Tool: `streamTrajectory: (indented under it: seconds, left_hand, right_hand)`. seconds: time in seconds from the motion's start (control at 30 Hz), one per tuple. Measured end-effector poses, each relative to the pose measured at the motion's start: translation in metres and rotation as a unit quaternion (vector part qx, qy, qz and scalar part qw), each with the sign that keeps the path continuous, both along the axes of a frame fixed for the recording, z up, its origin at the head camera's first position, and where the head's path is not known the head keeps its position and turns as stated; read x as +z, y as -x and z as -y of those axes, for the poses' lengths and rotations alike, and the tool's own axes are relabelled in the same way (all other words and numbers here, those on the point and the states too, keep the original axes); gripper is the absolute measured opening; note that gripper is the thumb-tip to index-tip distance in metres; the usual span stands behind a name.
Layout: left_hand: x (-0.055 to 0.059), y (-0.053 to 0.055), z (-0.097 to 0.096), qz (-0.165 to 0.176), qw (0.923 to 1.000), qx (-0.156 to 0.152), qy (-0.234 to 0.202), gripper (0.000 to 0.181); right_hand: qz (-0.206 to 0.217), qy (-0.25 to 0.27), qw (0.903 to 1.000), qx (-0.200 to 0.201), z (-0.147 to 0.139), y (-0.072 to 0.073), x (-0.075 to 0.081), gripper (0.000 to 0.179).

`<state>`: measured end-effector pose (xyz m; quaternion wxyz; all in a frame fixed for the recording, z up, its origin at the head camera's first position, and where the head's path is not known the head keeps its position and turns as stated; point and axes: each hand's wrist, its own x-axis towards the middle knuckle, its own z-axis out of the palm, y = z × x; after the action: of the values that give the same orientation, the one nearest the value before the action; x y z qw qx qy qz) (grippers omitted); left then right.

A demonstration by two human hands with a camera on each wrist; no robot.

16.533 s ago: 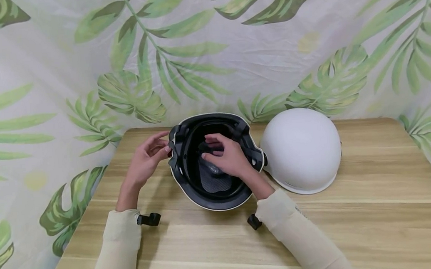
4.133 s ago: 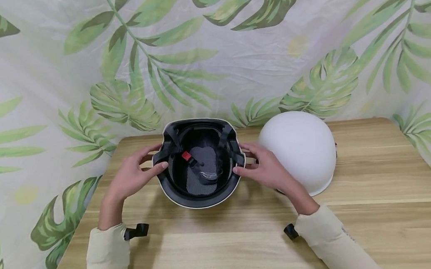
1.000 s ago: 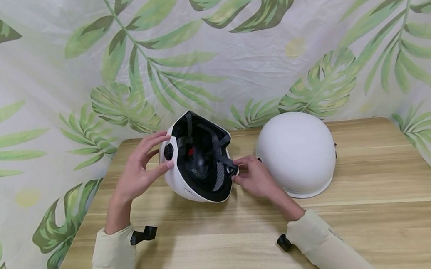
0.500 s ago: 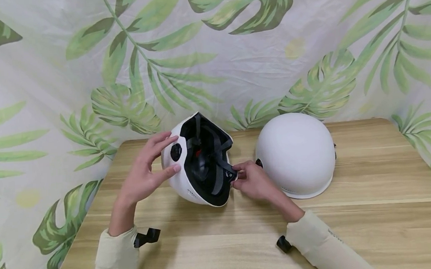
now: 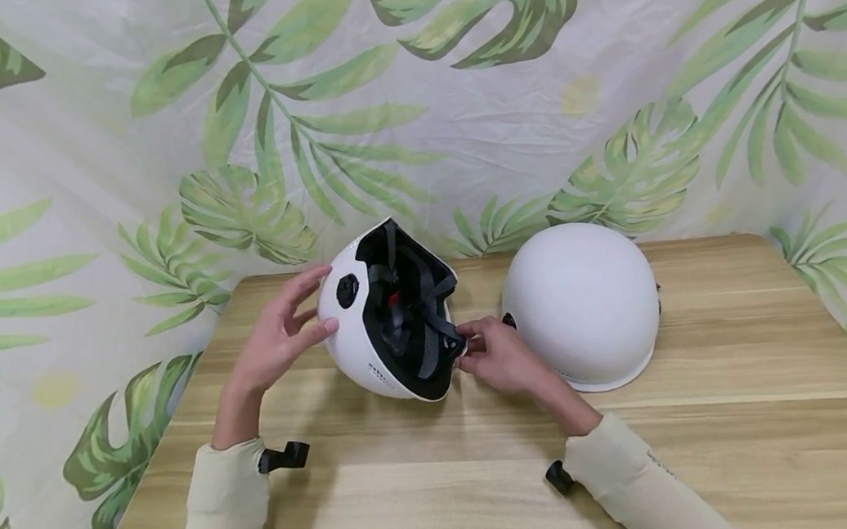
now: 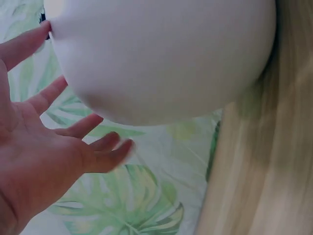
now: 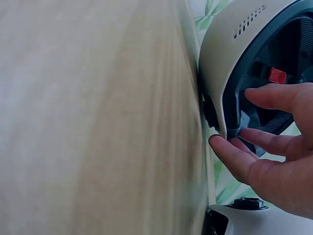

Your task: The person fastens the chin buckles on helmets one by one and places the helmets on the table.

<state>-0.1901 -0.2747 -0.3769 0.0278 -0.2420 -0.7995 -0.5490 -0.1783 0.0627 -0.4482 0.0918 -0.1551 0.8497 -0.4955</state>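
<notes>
White helmet (image 5: 355,347) now tipped sideways on wooden table (image 5: 409,483), round black knob (image 5: 347,291) exposed. Left hand (image 5: 274,344) drawn back from knob, spread fingertips touching shell; right hand (image 5: 499,356) pinches rim.

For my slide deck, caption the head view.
Both hands on a tilted white helmet, its black interior showing, beside a second dome-up helmet.

A white helmet (image 5: 581,303) is resting dome-up near the back of a wood-grained table (image 5: 788,419), toward the right. A small black part (image 5: 658,291) is jutting from its right edge, perhaps a fitting. Behind, a pale, wrinkled backdrop (image 5: 472,122) is rising, carrying green palm and split leaves (image 5: 495,18), with faint yellow spots (image 5: 580,95) showing among them.
</notes>
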Motion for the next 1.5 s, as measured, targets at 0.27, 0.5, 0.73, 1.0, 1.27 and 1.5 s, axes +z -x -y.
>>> streamTrajectory:
  seconds: [0.27,0.5,0.73,1.0,1.27,1.5]
  left_hand:
    - [-0.004,0.004,0.000,0.032,0.9992,-0.015,-0.020,0.069]
    - [-0.004,0.002,0.001,0.028,0.9994,-0.008,-0.018,0.066]
    - [-0.002,-0.002,0.001,0.034,0.9994,0.001,-0.004,0.066]
    - [0.000,-0.002,-0.003,0.028,0.9996,-0.002,-0.001,0.065]
    - [0.001,-0.001,-0.001,0.028,0.9996,-0.002,0.007,0.064]
    - [0.002,-0.001,-0.001,0.033,0.9993,-0.001,0.016,0.064]
  right_hand:
    - [-0.041,-0.046,0.9976,0.033,-0.008,0.002,0.002,0.046]
    - [-0.083,0.032,0.9944,0.057,-0.013,-0.001,0.039,0.056]
    - [-0.118,0.086,0.9867,0.071,0.007,-0.007,0.084,0.055]
    - [-0.144,0.077,0.9848,0.061,0.034,-0.010,0.121,0.063]
    - [-0.137,0.028,0.9884,0.059,0.054,-0.006,0.134,0.066]
    - [-0.138,0.000,0.9886,0.059,0.061,-0.004,0.137,0.065]
